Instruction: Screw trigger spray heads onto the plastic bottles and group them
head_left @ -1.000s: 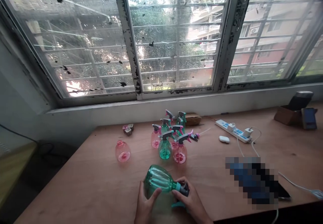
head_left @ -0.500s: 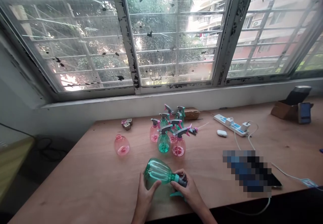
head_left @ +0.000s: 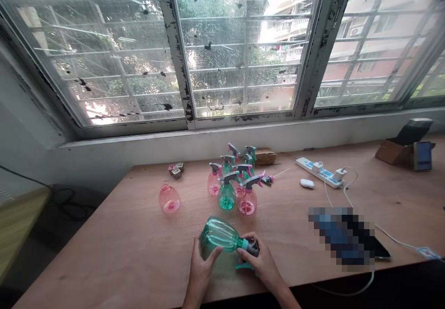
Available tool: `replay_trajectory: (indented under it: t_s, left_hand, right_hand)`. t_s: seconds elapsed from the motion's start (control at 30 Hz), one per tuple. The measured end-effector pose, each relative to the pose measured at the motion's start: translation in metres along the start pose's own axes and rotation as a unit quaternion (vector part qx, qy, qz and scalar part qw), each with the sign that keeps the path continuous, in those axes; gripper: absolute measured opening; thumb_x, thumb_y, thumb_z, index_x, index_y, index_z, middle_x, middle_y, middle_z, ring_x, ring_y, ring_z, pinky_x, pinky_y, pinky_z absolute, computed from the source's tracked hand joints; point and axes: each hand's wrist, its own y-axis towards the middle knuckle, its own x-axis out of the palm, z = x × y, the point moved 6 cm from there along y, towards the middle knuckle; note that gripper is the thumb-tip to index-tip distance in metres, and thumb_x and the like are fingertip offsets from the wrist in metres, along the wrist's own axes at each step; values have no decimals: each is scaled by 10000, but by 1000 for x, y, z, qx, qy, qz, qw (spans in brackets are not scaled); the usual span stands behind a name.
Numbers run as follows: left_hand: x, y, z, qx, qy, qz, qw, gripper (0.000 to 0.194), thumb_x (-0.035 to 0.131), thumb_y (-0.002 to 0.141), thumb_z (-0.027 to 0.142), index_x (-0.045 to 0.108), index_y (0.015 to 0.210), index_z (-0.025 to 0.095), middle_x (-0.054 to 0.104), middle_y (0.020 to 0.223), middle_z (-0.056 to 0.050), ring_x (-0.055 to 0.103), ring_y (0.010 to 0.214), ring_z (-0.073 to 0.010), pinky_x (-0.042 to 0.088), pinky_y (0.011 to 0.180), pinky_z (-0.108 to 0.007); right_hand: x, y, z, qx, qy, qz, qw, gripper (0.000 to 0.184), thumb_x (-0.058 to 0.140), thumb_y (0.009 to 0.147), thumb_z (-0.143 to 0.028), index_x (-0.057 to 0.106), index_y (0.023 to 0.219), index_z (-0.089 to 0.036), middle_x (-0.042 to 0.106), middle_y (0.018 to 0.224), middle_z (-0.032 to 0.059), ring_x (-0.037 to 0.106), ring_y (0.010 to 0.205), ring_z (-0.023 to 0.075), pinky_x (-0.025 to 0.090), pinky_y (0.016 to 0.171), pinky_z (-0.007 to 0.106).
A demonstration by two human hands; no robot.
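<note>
A green transparent spray bottle (head_left: pixel 221 234) lies sideways between my hands above the table's front part, its base to the left. My left hand (head_left: pixel 203 258) is wrapped round the base end, thumb along the near side. My right hand (head_left: pixel 259 258) grips the grey spray head (head_left: pixel 253 247) and the teal collar at the neck; its teal trigger points down below the fingers. Beyond the bottle stand several pink and green spray bottles (head_left: pixel 226 195) with grey heads. To their left a pink bottle (head_left: pixel 169 200) has no spray head on it.
Small square blocks (head_left: pixel 176 170) sit at the back left. A loose spray head (head_left: pixel 267 180) with its tube lies behind the group, near a brown box (head_left: pixel 265 157). To the right are a power strip (head_left: pixel 319 172), a white case (head_left: pixel 307 183), a pixelated tablet (head_left: pixel 347 239) and cables.
The view has shifted slightly. Both hands keep the same hold on the green bottle, with no clear movement of it over the table.
</note>
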Motion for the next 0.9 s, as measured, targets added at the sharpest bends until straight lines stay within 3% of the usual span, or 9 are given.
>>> replay_trajectory:
  t_s: [0.13,0.33,0.47,0.6,0.9]
  left_hand:
    - [-1,0,-3,5,1,-8,1000,659,813,710,395,547,1291,236,656,1329,-94,573,1295,-319,442,1104,-437]
    - [-1,1,-6,12,1,-1,1000,775,869,627,383,544,1312,226,660,1336,-107,559,1310,-339,419,1126,-446]
    - [-2,2,-7,10,-5,3,1000,689,790,725,446,530,1314,202,649,1338,-133,567,1300,-344,424,1117,-471]
    - [-2,2,-9,15,-9,-12,1000,658,772,769,401,514,1340,199,641,1341,-137,551,1319,-331,421,1118,-466]
    - [-2,0,-9,40,-15,-15,999,815,839,702,327,446,1410,234,501,1494,-146,415,1431,-338,319,1189,-488]
  right_hand:
    - [-3,2,4,4,8,9,1000,407,824,724,-477,597,915,-198,647,656,-43,657,541,166,554,542,291]
    - [-1,1,3,1,10,6,1000,392,825,726,-470,594,896,-204,630,669,-52,654,536,154,558,536,274]
    - [0,0,3,-2,6,3,1000,378,837,721,-442,604,895,-199,637,684,-49,654,543,148,558,544,272]
    - [-2,2,7,3,8,2,1000,380,829,735,-438,598,915,-196,636,641,-54,657,533,150,548,539,268]
    - [-2,2,6,7,20,-6,1000,371,820,752,-431,591,927,-197,644,691,-42,657,566,154,561,561,277]
